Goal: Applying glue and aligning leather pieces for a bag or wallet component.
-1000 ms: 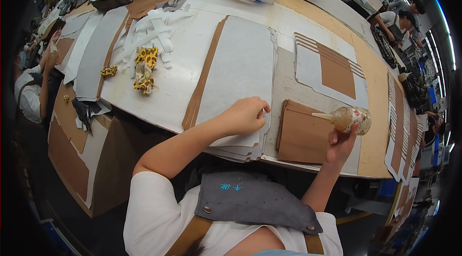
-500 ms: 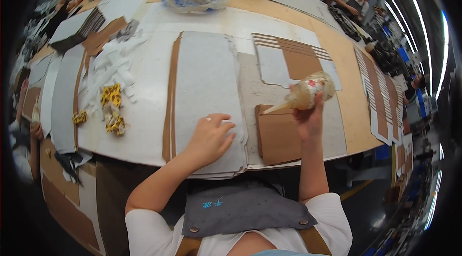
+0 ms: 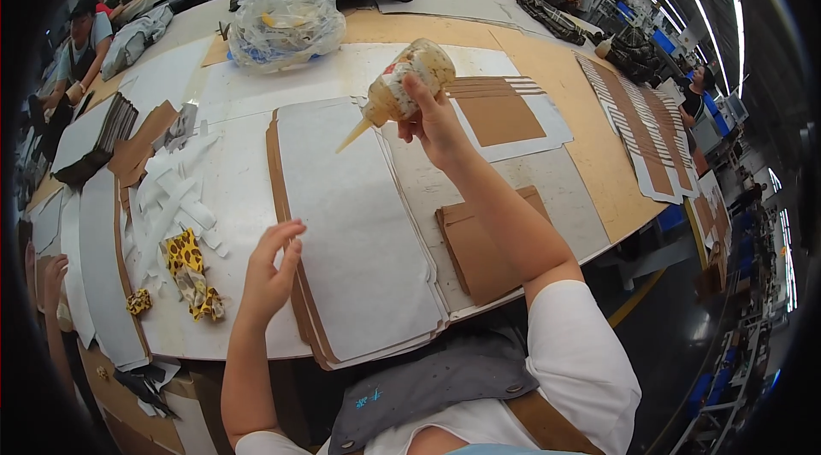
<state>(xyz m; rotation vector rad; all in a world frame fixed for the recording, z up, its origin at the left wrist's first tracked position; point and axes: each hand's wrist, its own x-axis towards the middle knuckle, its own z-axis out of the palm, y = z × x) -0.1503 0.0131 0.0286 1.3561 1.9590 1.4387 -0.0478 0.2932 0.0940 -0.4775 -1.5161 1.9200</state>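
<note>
Yellowed see-through plastic, stained: a squat squeeze bottle w/ long tapered nozzle [image 3: 419,70] is in the R hand [image 3: 428,120], fingers wrapped round it, held up at the far end of a tall rectangular stack of pale grey-white sheets w/ brown edging [image 3: 355,233]. Key relation: bottle's long axis slants, base up & to the right, nozzle down-left, so the tip points at the stack's far part; stack's own long axis runs away from the person, leaning slightly left, i.e. the two cross at an angle. Tip looks apart from the top sheet, but can't tell for sure from one view. L hand [image 3: 269,277] is empty, fingers loosely bent & thumb apart, by the stack's left brown edge; it's the nearer hand to that side, R hand nearer the far right corner. Contact btwn L fingertips & sheet: can't tell. Hidden: part of the brown rectangular panel pile [image 3: 479,250] under the R forearm, plus some R fingers behind the bottle. Crumpled clear plastic bag [image 3: 286,23]: contents n/c. Co-worker's hand [image 3: 53,280] at far left is cut by the dark lens rim.
</note>
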